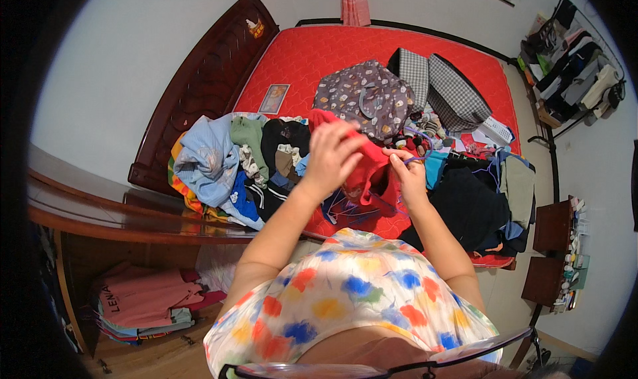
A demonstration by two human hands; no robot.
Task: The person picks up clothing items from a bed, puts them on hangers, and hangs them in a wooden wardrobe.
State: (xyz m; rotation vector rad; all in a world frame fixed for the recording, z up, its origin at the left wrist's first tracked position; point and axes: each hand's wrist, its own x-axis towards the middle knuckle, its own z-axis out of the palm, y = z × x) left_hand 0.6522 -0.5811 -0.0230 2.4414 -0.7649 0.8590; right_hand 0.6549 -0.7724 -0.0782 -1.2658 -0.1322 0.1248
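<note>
A red garment (371, 167) hangs between my hands above the bed, with a purple hanger (427, 145) partly inside it. My right hand (411, 174) is closed on the hanger and the garment's edge. Over the garment's other side is my left hand (331, 155), its fingers apart and slightly blurred; whether it grips the cloth cannot be told. Below the garment several thin hangers (349, 212) lie on the red mattress (398, 37). A patterned grey storage bag (344, 92) lies just beyond my hands.
Piled clothes, including a light blue garment (209, 155), lie at the left. Dark clothes (468, 204) are heaped at the right. Two houndstooth boxes (458, 90) stand behind. An open cabinet holds folded clothes (144, 294) at lower left. A clothes rack (553, 135) stands at far right.
</note>
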